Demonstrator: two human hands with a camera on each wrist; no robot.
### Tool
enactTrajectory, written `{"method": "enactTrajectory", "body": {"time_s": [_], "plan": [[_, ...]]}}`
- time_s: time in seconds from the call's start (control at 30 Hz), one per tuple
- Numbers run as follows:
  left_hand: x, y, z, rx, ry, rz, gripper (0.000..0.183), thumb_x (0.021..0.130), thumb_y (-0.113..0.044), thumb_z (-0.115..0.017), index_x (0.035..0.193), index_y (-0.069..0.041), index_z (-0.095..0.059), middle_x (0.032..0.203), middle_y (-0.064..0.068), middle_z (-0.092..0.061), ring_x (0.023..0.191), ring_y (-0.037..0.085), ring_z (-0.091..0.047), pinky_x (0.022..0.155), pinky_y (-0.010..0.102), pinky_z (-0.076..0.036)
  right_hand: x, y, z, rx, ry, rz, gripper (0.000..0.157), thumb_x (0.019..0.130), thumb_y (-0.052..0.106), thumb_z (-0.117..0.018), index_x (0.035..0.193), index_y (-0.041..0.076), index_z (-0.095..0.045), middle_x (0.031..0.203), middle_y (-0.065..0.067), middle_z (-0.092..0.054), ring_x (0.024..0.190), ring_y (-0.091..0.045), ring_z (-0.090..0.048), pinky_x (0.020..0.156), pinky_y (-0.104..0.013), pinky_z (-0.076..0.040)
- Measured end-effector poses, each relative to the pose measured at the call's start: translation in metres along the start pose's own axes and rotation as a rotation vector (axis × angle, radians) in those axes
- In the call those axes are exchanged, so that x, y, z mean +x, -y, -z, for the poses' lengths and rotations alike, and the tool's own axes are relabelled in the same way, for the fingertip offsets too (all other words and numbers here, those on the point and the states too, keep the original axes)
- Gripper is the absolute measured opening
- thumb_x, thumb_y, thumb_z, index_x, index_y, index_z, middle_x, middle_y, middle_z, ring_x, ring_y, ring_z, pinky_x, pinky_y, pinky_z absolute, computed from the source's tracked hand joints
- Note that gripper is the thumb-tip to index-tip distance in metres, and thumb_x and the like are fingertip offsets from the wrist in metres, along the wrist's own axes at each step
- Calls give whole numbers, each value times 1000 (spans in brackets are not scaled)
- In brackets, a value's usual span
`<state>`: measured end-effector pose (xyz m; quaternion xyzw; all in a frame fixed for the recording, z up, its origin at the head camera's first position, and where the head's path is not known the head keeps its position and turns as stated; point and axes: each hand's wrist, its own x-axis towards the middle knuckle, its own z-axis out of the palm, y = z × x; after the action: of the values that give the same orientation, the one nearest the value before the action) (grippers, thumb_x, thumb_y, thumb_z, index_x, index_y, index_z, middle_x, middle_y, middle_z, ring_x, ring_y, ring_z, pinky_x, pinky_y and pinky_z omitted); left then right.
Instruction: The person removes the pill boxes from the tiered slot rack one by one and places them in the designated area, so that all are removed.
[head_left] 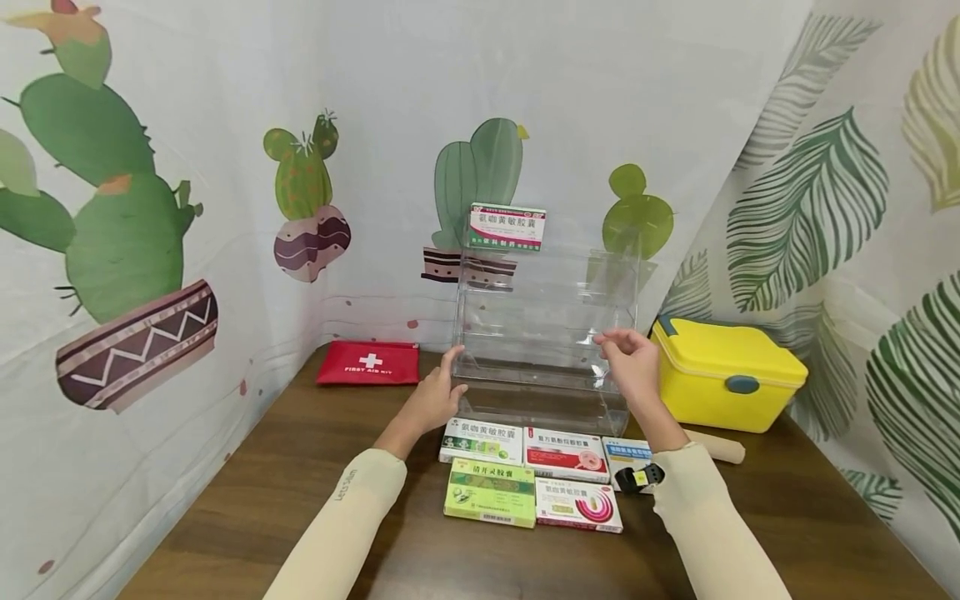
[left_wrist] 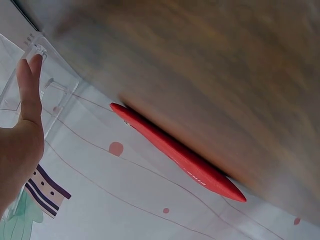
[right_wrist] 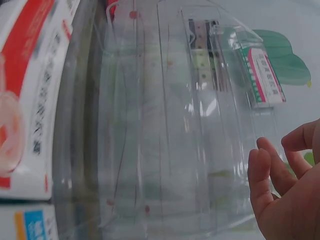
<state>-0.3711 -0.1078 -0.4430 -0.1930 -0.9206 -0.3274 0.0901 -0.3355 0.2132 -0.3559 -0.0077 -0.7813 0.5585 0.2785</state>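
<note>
A clear plastic tiered rack (head_left: 540, 337) stands on the table between my hands. A green, white and pink medicine box (head_left: 507, 227) leans in its top tier at the left. My left hand (head_left: 433, 398) is at the rack's lower left side; its straightened fingers (left_wrist: 31, 85) appear to touch the plastic in the left wrist view. At the right side is my right hand (head_left: 636, 367), its fingers (right_wrist: 260, 172) loosely bent with nothing between them; whether they touch the rack I cannot tell. Before the rack lie a green-white box (head_left: 480, 441) and a red-white box (head_left: 567, 454).
Nearer me lie a yellow-green box (head_left: 491, 492) and a white-pink box (head_left: 578, 504). My right wrist partly covers a blue-white box (head_left: 626, 454). A red first aid pouch (head_left: 368, 363) is at the left, a yellow case (head_left: 727, 375) at the right, by a beige roll (head_left: 720, 447).
</note>
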Motion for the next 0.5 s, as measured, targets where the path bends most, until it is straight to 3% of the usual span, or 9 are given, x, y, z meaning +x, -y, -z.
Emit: {"method": "enactTrajectory", "body": {"time_s": [0.1,0.3,0.5], "plan": [[-1,0,-2,5,5,6,75,100,-22,-60,154,-30,-8,92,11,-53,55,19,-50,63,36,-47,1,9,-7,9,0,12,16,97,14,-61,105,3,-69,99,-8,-75,74,-13,-64,51,-24,-51],[-2,0,-1,8,5,15,74,101,-22,-58,154,-30,-7,111,20,-56,56,20,-52,65,39,-48,6,22,-24,101,-5,39,16,95,9,-59,104,0,-69,91,0,-75,68,-5,-64,46,-21,-50],[-2,-1,-2,22,-6,0,73,101,-20,-58,154,-29,-8,110,21,-55,58,20,-52,65,40,-48,13,28,-38,134,-34,80,18,94,8,-60,105,-2,-70,89,-1,-75,65,-4,-63,45,-22,-49]]}}
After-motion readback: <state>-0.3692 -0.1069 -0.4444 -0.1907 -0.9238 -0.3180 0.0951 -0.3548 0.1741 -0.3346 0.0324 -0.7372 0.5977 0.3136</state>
